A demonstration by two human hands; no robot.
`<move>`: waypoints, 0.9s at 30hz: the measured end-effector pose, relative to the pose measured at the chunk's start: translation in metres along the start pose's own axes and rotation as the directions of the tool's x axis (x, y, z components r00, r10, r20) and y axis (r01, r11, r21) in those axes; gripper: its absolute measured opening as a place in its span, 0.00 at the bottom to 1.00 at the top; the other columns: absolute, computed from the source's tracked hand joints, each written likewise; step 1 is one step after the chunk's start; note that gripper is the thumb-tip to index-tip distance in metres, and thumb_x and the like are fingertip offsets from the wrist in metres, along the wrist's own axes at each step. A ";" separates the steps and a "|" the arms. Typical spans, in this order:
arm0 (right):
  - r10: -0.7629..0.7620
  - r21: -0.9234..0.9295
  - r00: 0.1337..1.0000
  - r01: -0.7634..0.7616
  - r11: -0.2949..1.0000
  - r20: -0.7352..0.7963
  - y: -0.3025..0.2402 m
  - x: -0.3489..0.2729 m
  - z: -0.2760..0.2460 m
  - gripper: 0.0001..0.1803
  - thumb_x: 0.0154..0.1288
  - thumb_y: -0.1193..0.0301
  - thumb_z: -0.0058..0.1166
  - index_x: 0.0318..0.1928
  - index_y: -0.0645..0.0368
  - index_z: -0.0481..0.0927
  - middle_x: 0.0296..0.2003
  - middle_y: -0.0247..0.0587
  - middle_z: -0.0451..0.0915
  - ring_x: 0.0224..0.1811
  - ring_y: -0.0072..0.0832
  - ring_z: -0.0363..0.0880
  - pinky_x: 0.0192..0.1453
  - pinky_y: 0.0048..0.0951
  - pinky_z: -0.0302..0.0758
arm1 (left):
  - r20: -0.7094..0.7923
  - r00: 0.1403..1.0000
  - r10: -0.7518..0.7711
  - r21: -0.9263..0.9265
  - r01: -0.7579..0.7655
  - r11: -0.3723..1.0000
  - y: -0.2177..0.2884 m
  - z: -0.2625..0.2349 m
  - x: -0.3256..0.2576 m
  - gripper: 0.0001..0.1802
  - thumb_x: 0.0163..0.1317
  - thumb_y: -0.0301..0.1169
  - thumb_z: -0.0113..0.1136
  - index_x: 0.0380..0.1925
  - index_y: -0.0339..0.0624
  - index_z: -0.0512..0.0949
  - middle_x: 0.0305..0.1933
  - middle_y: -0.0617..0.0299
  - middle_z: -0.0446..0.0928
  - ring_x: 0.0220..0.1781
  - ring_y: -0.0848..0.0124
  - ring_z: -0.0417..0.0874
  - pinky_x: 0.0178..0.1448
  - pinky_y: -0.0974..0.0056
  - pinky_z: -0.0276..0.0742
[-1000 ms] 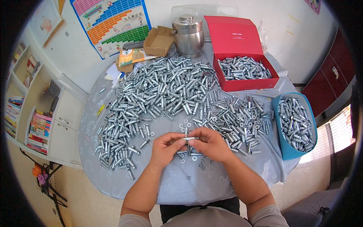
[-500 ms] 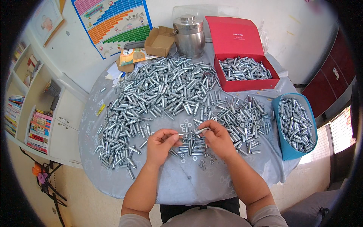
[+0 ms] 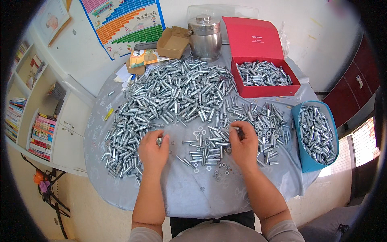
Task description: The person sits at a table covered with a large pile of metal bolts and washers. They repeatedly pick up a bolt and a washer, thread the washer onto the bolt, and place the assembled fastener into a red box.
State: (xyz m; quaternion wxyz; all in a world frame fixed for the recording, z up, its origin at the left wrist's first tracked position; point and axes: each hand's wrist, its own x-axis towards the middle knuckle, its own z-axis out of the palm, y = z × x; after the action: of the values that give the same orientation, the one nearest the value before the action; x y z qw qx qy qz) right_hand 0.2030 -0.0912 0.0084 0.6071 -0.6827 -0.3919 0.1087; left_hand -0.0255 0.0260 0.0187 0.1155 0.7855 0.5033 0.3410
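My left hand (image 3: 154,151) is over the inner edge of the large left pile of silver expansion bolts (image 3: 177,92). Its thumb stands apart from the bent fingers, and no held part shows. Beside the right-hand heap of bolts and sleeves (image 3: 266,125) is my right hand (image 3: 245,147), thumb and forefinger parted in a curve, with nothing plainly held. Between the hands lies a small group of bolts (image 3: 206,150), several roughly lined up. Loose washers (image 3: 196,170) and nuts (image 3: 216,173) are scattered in front of them, with more washers (image 3: 200,131) behind.
On the right stand a red open-lidded box (image 3: 266,92) and a blue bin (image 3: 300,137), both full of bolts. A steel canister (image 3: 204,38), a cardboard box (image 3: 173,42) and booklets (image 3: 141,59) are at the back. A yellow object (image 3: 109,114) lies far left.
My hands have moved apart, left hand to the left pile and right hand toward the right heap. The bolt they held between them is no longer seen in them.
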 end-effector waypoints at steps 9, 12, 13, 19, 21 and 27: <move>-0.254 -0.323 0.952 0.190 0.927 -0.168 0.009 0.013 -0.013 0.10 0.57 0.78 0.57 0.41 0.59 0.80 0.38 0.42 0.77 0.46 0.41 0.73 0.55 0.40 0.66 | 0.136 0.989 -0.057 0.328 0.009 0.945 -0.014 -0.012 0.006 0.15 0.46 0.37 0.73 0.30 0.38 0.84 0.41 0.53 0.80 0.48 0.54 0.77 0.53 0.54 0.72; -0.268 -0.347 0.955 0.209 0.914 -0.130 0.012 0.012 -0.013 0.11 0.56 0.76 0.59 0.42 0.57 0.81 0.42 0.43 0.77 0.52 0.42 0.71 0.62 0.46 0.61 | 0.146 0.988 -0.050 0.319 0.000 0.948 -0.015 -0.008 0.005 0.14 0.47 0.36 0.72 0.30 0.39 0.84 0.41 0.52 0.80 0.49 0.54 0.76 0.54 0.54 0.72; -0.281 -0.382 0.954 0.221 0.897 -0.108 0.013 0.011 -0.013 0.12 0.56 0.75 0.59 0.43 0.57 0.81 0.44 0.43 0.77 0.54 0.43 0.71 0.64 0.46 0.60 | 0.142 0.989 -0.046 0.311 -0.001 0.950 -0.017 -0.006 0.005 0.13 0.48 0.35 0.71 0.30 0.39 0.84 0.41 0.52 0.80 0.49 0.54 0.76 0.54 0.54 0.72; -0.269 -0.462 0.962 0.219 0.860 -0.043 0.013 0.008 -0.012 0.19 0.57 0.72 0.60 0.50 0.58 0.79 0.56 0.46 0.76 0.66 0.46 0.66 0.72 0.51 0.52 | 0.071 0.997 0.019 0.044 -0.022 0.999 -0.008 0.005 0.000 0.09 0.54 0.29 0.67 0.34 0.38 0.83 0.37 0.56 0.82 0.36 0.63 0.80 0.44 0.61 0.76; -0.296 -0.516 0.955 0.250 0.819 -0.007 0.009 0.008 -0.010 0.20 0.58 0.71 0.60 0.52 0.59 0.79 0.56 0.48 0.76 0.65 0.48 0.67 0.73 0.51 0.53 | 0.187 0.977 -0.103 -0.395 0.171 0.903 -0.006 0.017 -0.007 0.08 0.58 0.27 0.64 0.37 0.37 0.82 0.36 0.59 0.83 0.33 0.70 0.79 0.40 0.67 0.75; -0.322 -0.149 0.937 0.340 0.929 0.134 0.007 0.003 0.001 0.11 0.62 0.70 0.58 0.43 0.61 0.82 0.40 0.51 0.83 0.48 0.48 0.80 0.67 0.52 0.62 | 0.449 0.893 0.006 -0.761 0.379 0.526 0.021 0.029 -0.023 0.11 0.64 0.23 0.61 0.47 0.36 0.79 0.39 0.64 0.82 0.39 0.80 0.80 0.42 0.75 0.75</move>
State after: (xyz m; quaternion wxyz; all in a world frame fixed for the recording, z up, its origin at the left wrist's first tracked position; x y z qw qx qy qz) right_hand 0.2075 -0.0886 0.0023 0.5345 -0.6490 -0.5414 0.0074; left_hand 0.0024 0.0006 -0.0009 0.6103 0.6265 0.3287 0.3563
